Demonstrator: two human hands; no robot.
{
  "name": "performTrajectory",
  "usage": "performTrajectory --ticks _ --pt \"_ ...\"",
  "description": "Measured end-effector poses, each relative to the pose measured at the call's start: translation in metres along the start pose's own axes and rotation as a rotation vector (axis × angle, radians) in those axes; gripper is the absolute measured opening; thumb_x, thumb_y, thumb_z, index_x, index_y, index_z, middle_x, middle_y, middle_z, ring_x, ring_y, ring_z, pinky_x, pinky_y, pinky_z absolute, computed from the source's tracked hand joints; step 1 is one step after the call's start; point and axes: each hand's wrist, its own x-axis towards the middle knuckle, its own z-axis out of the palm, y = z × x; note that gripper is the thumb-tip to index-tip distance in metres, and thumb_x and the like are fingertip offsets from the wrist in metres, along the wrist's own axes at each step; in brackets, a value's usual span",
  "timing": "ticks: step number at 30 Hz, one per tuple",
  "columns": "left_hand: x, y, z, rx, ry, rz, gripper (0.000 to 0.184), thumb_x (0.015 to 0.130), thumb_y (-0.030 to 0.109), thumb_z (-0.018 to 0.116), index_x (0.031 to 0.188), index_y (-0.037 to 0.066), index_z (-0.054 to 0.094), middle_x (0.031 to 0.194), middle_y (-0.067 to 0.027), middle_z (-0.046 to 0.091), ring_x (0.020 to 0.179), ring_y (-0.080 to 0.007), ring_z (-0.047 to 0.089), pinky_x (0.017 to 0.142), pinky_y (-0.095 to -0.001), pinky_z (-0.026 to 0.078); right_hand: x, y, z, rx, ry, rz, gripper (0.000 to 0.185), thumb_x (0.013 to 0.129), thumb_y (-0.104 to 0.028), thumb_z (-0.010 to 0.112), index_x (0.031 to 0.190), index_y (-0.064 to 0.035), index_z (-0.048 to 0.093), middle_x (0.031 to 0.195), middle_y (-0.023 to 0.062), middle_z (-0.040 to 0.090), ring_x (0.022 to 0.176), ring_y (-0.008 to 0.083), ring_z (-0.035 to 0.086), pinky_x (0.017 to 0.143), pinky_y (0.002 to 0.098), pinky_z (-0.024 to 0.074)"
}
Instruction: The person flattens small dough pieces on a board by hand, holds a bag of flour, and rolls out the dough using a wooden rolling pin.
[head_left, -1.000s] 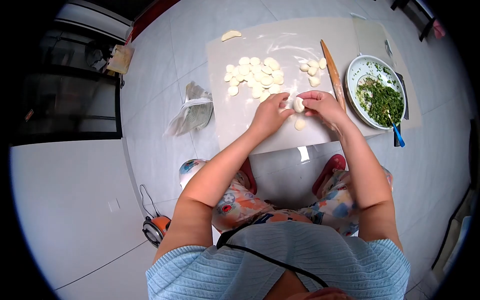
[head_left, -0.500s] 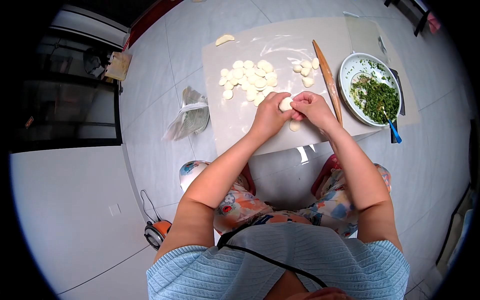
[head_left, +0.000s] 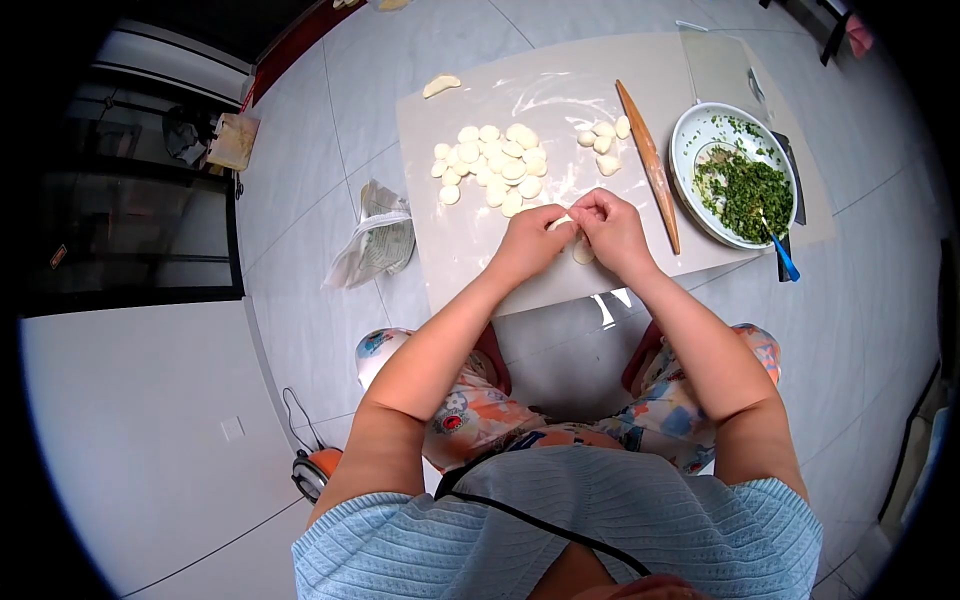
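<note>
Both the bare left hand (head_left: 530, 243) and bare right hand (head_left: 612, 236) were pinched narrow on a small white dough piece (head_left: 562, 223) over the smooth beige board (head_left: 455, 262); too hard or uneven a squeeze might have torn it.

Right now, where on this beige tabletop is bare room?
Free: near left corner, below the round white dough pieces; floured far stretch between the pale dough crescent and tapered wooden rolling pin. Crowded: around the round white bowl.

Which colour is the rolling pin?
The rolling pin is warm wooden brown, best seen in the head view.
</note>
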Motion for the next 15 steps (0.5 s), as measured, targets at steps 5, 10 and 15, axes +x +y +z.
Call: performTrajectory --ticks 5,10,15 --pt "-0.004 0.016 -0.017 -0.456 -0.184 -0.045 0.023 0.097 0.017 0.062 0.112 0.001 0.067 0.086 -0.0035 0.066 0.072 -0.0089 0.057 0.068 -0.0251 0.049 0.023 0.030 -0.017 -0.283 0.197 -0.028 0.012 0.087 -0.010 0.066 0.094 0.0001 0.070 0.087 0.0185 0.071 0.079 0.0298 0.068 0.075 0.0371 0.0533" --pt "-0.003 0.015 -0.030 -0.670 -0.011 -0.168 0.042 0.098 0.011 0.057 0.139 0.000 0.052 0.112 -0.0100 0.065 0.076 -0.0106 0.058 0.075 -0.0247 0.054 0.035 0.053 -0.026 -0.416 0.129 -0.209 0.012 0.090 -0.009 0.063 0.096 -0.0028 0.072 0.101 0.0180 0.069 0.091 0.0309 0.067 0.080 0.0382 0.0523" --pt "0.000 0.007 -0.029 -0.815 0.034 -0.257 0.040 0.100 0.008 0.051 0.140 0.000 0.051 0.126 -0.0155 0.061 0.106 -0.0157 0.063 0.090 -0.0257 0.055 0.033 0.042 -0.012 -0.564 0.158 -0.369 0.016 0.093 -0.010 0.059 0.098 -0.0037 0.072 0.100 0.0158 0.069 0.093 0.0297 0.067 0.083 0.0378 0.0522"
